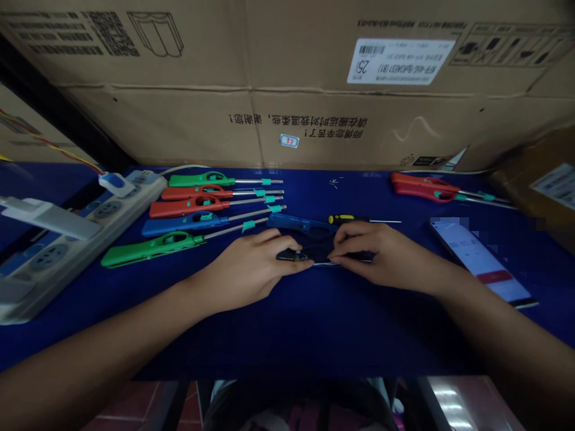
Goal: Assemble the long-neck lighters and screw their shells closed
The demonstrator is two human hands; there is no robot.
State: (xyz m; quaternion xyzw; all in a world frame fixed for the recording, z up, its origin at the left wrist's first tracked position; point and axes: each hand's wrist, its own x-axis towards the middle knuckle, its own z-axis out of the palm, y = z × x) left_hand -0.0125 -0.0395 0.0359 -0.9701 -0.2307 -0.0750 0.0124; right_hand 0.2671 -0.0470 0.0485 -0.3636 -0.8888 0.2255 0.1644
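My left hand [258,263] is closed, thumb and fingers pinching a small black part [286,255] with fine pale wires at its end. Facing it, my right hand [372,248] is closed in a pinch. What lies between its fingertips is too small to make out. A thin pale rod or wire [322,263] runs low between the two hands and passes under the right one. Just beyond my fingers lies a blue lighter casing [300,224]. Behind my right hand is a screwdriver [345,219] with a yellow and black handle.
Several long-necked lighters, including a green one [153,250], lie in a row at left. Red lighters [424,187] lie back right, near a phone [483,260]. A power strip [112,209] with plugs stands far left. A big cardboard box [179,131] walls off the back.
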